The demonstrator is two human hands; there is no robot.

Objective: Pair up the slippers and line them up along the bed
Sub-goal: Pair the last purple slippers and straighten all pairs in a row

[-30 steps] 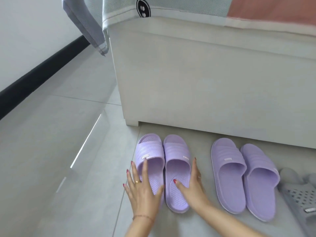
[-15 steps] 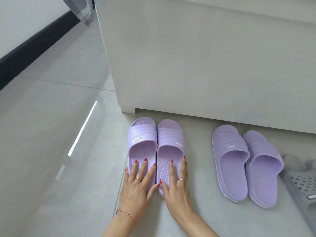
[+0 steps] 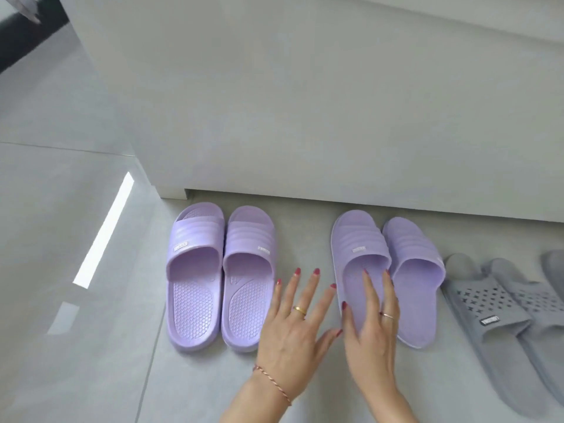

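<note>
Two pairs of lilac slippers lie on the floor with their toes toward the white bed base. The left pair sits side by side by the bed's corner, untouched. The second pair lies to its right, angled slightly. My left hand hovers with fingers spread over the floor between the two pairs. My right hand rests flat on the heel of the second pair's left slipper, fingers apart, not gripping. A grey perforated pair lies at the far right, partly cut off by the frame edge.
Glossy grey floor tiles stretch to the left of the bed corner, with a bright light reflection. A dark skirting strip runs along the wall at the top left. A corner of bedding hangs there.
Both hands left the left lilac pair and moved right. My right hand now lies on the second pair's left slipper. The view has shifted right and lower.
</note>
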